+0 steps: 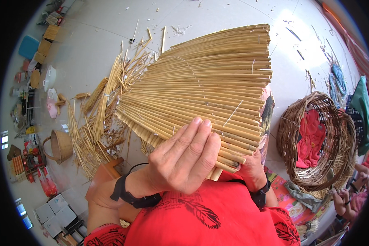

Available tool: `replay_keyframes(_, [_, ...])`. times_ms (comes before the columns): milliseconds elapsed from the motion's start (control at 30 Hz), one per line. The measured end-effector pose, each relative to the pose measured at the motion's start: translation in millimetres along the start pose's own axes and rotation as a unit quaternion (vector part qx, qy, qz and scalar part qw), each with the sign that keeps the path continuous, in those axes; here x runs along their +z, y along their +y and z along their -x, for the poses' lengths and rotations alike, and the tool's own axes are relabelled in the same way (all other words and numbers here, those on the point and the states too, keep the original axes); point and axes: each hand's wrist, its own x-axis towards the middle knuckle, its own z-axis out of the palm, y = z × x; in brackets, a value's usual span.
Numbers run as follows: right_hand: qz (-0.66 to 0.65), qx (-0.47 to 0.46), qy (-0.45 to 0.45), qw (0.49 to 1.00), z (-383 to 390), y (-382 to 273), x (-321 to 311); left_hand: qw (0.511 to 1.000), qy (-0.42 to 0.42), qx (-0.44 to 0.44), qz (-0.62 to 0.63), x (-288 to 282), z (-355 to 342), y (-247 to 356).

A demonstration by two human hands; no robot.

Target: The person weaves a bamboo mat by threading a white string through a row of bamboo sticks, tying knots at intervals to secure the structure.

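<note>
A broad fan-shaped mat of straw-coloured stalks (201, 78) lies tilted in front of me, its stalks side by side and joined by rows of pale thread. My left hand (188, 153) grips its near edge, fingers together on top, thumb hidden. At the near right corner, by the cut stalk ends, my right hand (253, 168) holds the mat from beneath; most of its fingers are out of sight. A thin pale sliver or needle-like piece (233, 113) sits on the surface just beyond my left fingertips.
Loose stalks (100, 119) are heaped on the floor to the left, near a wicker basket (60, 146). At right stands a big woven basket (289, 141) with red cloth (310, 139) inside. Another person's hands (348, 197) show at the far right.
</note>
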Motion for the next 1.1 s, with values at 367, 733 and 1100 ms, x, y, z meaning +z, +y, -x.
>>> replay_keyframes(367, [-0.012, 0.041, -0.033, 0.999, 1.4, -10.5, -1.6, 1.000, 0.000, 0.012, -0.010, 0.9, 0.5, 0.3])
replay_keyframes(733, [-0.001, 0.008, -0.025, 1.000, -0.9, -15.9, 12.1, 1.000, 0.006, -0.007, 0.003, 0.2, 1.0, 1.1])
replay_keyframes(1100, [0.052, 0.000, 0.002, 0.999, 3.0, -23.3, 40.7, 1.000, -0.012, 0.004, 0.007, -1.5, 0.7, -2.4])
